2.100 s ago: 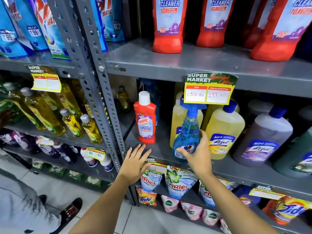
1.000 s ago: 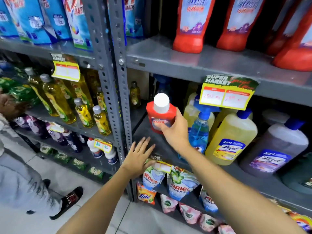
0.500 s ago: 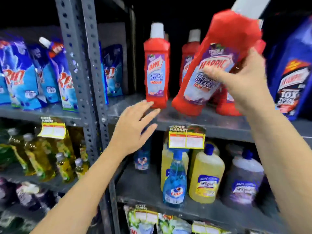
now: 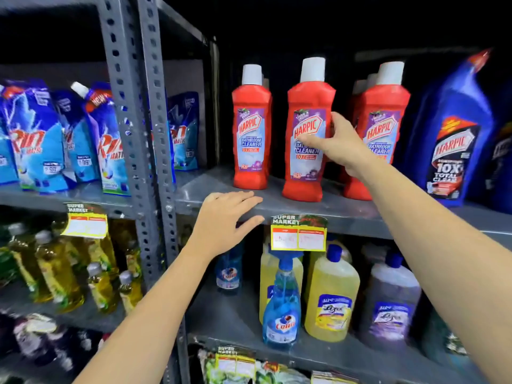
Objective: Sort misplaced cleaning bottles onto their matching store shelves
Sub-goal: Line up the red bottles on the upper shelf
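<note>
Two bare forearms are seen reaching up toward grey metal store shelving. Nearest, a blue spray bottle [image 4: 281, 309] and a yellow liquid bottle with a blue cap [image 4: 331, 296] are stood on the lower shelf, beneath a yellow price tag [image 4: 298, 235]. Above it, the left hand [image 4: 224, 221] is laid palm-down on the front lip of the grey upper shelf [image 4: 349, 212], fingers spread and holding nothing. Farther in, the right hand [image 4: 339, 144] is wrapped around the middle red bathroom-cleaner bottle with a white cap [image 4: 306, 128] — thumb across the purple label, fingers behind. The bottle is stood upright on the upper shelf, between two matching red bottles [image 4: 251, 128] — a blue toilet-cleaner bottle [image 4: 454, 134] is stood to the right.
</note>
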Tool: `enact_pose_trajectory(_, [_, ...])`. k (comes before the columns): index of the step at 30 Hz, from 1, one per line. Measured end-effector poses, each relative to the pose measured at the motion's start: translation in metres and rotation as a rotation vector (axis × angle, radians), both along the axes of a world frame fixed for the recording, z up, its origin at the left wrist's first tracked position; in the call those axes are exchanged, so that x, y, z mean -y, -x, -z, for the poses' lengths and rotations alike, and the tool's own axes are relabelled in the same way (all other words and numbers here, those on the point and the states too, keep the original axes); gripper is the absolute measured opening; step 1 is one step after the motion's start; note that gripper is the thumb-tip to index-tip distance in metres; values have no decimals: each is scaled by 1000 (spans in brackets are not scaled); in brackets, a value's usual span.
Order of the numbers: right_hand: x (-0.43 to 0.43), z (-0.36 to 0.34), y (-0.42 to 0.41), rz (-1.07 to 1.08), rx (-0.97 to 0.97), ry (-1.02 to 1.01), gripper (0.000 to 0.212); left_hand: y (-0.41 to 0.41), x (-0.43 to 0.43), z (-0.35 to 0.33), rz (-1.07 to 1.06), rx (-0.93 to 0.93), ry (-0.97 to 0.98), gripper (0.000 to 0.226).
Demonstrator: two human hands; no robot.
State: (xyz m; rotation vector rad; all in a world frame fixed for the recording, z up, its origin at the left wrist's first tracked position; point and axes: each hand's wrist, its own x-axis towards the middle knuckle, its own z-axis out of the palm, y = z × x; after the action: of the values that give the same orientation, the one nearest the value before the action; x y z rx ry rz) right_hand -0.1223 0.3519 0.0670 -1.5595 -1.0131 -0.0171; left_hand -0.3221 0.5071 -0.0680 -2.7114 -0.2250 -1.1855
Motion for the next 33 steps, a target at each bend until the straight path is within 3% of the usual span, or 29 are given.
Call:
enact_pose_trajectory(6, [13, 44, 0, -63, -21, 246, 61, -1, -1, 2, 9, 21, 19, 47])
enact_pose_trajectory(14, [-9, 56, -17, 83, -23, 197, 82, -3, -3, 4, 9, 47, 26, 47])
enact_pose_trajectory(33, [-17, 68, -30, -73, -137, 180, 68, -5, -5, 6, 3, 64, 15, 45])
